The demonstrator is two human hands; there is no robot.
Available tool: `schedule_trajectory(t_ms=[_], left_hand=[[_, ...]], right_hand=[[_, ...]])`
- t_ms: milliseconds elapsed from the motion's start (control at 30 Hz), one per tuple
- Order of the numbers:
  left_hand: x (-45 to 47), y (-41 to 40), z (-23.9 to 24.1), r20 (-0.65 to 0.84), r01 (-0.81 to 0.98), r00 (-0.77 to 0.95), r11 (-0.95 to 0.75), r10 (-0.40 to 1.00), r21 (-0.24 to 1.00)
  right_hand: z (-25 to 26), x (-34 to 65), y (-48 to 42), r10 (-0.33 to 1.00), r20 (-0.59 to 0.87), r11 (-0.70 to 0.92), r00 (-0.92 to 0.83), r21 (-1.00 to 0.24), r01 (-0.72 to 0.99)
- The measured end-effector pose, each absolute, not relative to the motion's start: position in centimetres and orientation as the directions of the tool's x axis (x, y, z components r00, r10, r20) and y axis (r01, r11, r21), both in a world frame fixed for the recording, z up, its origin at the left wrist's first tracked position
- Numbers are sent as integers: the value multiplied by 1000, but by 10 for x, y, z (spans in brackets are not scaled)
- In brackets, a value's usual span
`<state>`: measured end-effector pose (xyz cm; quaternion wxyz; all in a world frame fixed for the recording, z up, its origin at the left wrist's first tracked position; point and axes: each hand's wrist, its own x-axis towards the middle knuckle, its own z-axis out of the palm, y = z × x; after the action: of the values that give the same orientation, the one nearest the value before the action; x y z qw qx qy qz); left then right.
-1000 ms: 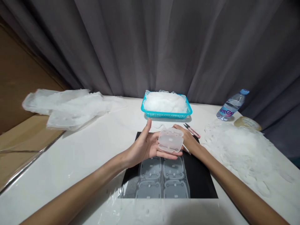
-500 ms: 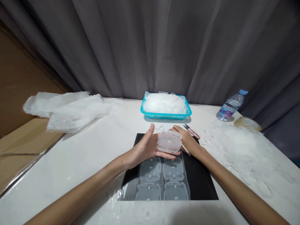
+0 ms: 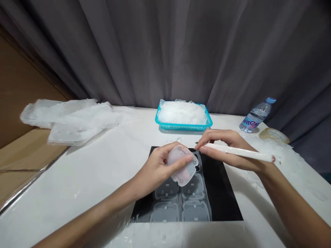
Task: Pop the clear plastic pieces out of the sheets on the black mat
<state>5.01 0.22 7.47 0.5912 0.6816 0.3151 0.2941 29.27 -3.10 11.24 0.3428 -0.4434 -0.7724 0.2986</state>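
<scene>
My left hand [image 3: 157, 168] is closed on a small translucent plastic piece [image 3: 181, 177] with rounded, notched edges, the thumb pressed across its face. To its right, my right hand [image 3: 230, 141] grips a slim white craft knife [image 3: 243, 152] between thumb and fingers. The knife's dark pointed tip is close to the piece's upper right edge, apart from it. Beneath both hands lies a black mat [image 3: 222, 196]. On the mat rests a clear plastic sheet [image 3: 180, 206] bearing several moulded shapes like the held piece; my left hand hides part of it.
A blue basket [image 3: 183, 127] heaped with white translucent pieces stands at the back. Clear plastic sheets [image 3: 77, 120] are stacked at left, beside a cardboard box [image 3: 23, 151]. At right are a tilted-looking water bottle [image 3: 256, 117], a tape roll [image 3: 274, 135] and scattered translucent scraps [image 3: 287, 165].
The plastic piece has been turned and is now pinched under my left thumb instead of lying on the open palm. My right hand has risen and turned, now covering the pink-handled snips.
</scene>
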Motion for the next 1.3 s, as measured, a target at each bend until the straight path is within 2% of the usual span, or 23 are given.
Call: schedule_trajectory(t_ms=[133, 400, 833, 1100, 1300], left_hand=[[50, 1, 78, 10, 104, 628, -96, 778, 990], [50, 3, 74, -19, 134, 633, -85, 774, 987], [49, 0, 71, 2, 253, 617, -200, 787, 947], [49, 0, 72, 5, 296, 634, -249, 773, 922], [51, 1, 75, 2, 289, 646, -247, 764, 925]], right_hand=[[111, 288, -32, 877, 185, 404, -443, -784, 471], [108, 287, -30, 861, 189, 418, -473, -792, 445], [104, 285, -34, 843, 183, 473, -505, -701, 534], [95, 278, -36, 782, 317, 618, -537, -511, 598], [90, 274, -34, 761, 379, 648, -526, -469, 600]])
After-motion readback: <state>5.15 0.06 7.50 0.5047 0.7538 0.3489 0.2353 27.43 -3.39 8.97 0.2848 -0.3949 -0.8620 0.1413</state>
